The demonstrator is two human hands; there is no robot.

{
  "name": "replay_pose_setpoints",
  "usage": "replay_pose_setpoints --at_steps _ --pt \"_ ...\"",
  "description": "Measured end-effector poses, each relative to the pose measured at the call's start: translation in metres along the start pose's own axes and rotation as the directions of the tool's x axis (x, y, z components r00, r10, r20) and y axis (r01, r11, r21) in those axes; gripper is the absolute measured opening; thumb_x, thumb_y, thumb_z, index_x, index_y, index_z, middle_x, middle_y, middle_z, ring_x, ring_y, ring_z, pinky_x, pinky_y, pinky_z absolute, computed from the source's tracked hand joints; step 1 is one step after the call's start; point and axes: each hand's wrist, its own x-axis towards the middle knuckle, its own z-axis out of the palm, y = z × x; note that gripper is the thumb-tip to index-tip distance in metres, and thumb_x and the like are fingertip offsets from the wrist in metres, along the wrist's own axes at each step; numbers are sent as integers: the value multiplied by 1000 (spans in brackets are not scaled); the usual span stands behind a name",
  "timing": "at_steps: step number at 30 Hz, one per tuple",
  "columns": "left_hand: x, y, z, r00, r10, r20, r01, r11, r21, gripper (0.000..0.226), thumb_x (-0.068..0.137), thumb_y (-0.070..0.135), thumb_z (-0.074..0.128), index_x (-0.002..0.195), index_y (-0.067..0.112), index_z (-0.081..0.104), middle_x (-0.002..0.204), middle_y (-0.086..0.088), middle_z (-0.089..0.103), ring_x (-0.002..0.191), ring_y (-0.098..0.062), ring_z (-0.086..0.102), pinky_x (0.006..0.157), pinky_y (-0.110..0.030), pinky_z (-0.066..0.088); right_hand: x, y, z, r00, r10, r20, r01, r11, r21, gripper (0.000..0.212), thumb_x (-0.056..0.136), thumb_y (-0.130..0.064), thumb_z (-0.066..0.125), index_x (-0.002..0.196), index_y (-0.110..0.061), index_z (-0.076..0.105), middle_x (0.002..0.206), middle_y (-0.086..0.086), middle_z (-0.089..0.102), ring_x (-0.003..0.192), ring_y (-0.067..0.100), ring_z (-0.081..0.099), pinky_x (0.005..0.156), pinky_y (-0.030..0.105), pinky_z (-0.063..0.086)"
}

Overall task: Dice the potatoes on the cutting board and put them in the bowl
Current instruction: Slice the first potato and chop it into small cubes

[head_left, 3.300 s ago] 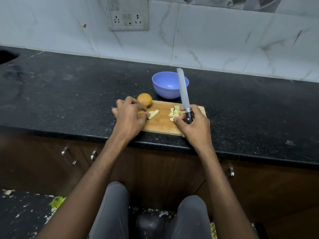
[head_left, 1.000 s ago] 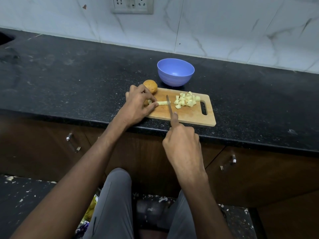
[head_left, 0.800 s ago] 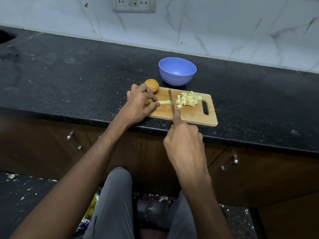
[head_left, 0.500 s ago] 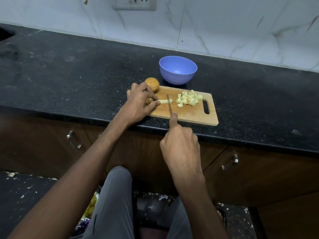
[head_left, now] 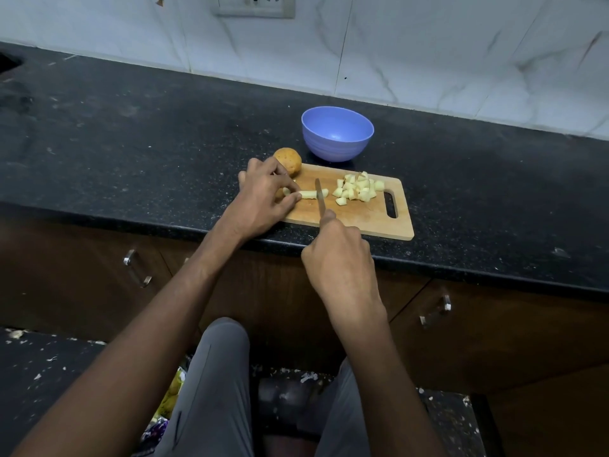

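We record a wooden cutting board [head_left: 362,219] lying at the front edge of the black bench [head_left: 131,153], its handle slot toward the right end. On the board's left half lies a peeled potato strip [head_left: 311,193], set crosswise. The left hand [head_left: 263,196] pins the strip's left end, fingers curled and fingertips pinching it against the board. The right hand [head_left: 339,258] is closed around the handle of a knife [head_left: 319,201], the forefinger extended along the blade's spine; the handle itself is hidden within the fist. The blade points away from the person and crosses the strip near its right end; we cannot tell how deep the edge sits in the potato.

On the board's right half, just left of the handle slot, we note a heap of potato cubes [head_left: 357,189]. One whole unpeeled potato [head_left: 290,159] sits at the board's far left corner, touching the left hand's knuckles. A blue bowl [head_left: 337,150] stands on the bench just beyond the board's far edge, upright; what shows of its inside holds nothing. A white tiled wall [head_left: 428,44] with a socket plate [head_left: 253,6] runs along the bench's far edge. Cabinet doors with metal handles [head_left: 136,268] lie below the front edge.
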Motion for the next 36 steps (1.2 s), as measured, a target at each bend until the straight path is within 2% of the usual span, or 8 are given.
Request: replay_pose_setpoints --at_steps 2,7,18,21,26,30,33,36 --pt "0 1 0 1000 -4 -1 4 1000 -2 22 93 35 71 106 19 78 111 2 51 112 -23 41 93 -45 34 0 4 -3 1000 -16 -21 17 999 40 54 106 -16 45 159 -11 33 122 17 66 111 36 65 84 42 52" --pt "0 1 0 1000 -4 -1 4 1000 -12 24 92 36 72 106 18 78 112 1 52 113 -24 40 95 -45 34 -7 5 -2 997 -35 -71 37 999 32 60 109 -24 40 165 -20 18 120 13 65 113 34 62 86 42 47" --pt "0 1 0 1000 0 4 0 1000 -5 22 93 37 71 108 21 77 114 2 52 112 -22 39 92 -44 32 -18 1 1 999 -46 -13 45 996 -74 62 107 -18 41 165 -18 19 117 15 64 110 34 63 77 37 41" --pt "-1 2 -1 1000 -1 1 1 1000 -4 20 93 35 71 108 22 77 115 1 53 112 -21 39 90 -41 30 -17 -1 -1 999 -40 7 41 995 -87 62 106 -14 42 164 -14 21 120 15 64 111 34 63 77 36 40" --pt "-1 4 -2 1000 5 11 -5 1000 8 18 94 32 70 108 22 77 113 2 52 111 -20 38 88 -37 26 -3 -1 -2 998 -38 46 40 999 -29 56 104 -15 48 158 -12 34 122 14 65 111 34 65 85 43 52" --pt "-2 5 -2 1000 7 4 -7 999 36 20 94 33 69 106 20 77 113 3 51 112 -22 38 88 -38 25 1 19 -7 995 -79 54 70 985 155 45 107 -23 48 152 -26 48 109 6 68 95 22 64 69 34 49" --pt "-2 7 -2 1000 15 13 -16 995 96 33 90 43 61 106 19 78 117 1 51 112 -24 38 89 -42 29 6 40 -20 995 -93 -46 104 918 384 40 107 -27 53 145 -36 56 91 0 72 73 17 67 63 35 57" --pt "-2 10 -2 999 23 29 -26 992 125 35 91 45 61 107 20 79 122 0 48 112 -24 36 89 -43 30 23 58 -35 942 -119 -314 257 856 449 26 107 -27 54 128 -33 68 74 4 68 55 21 63 53 39 55"
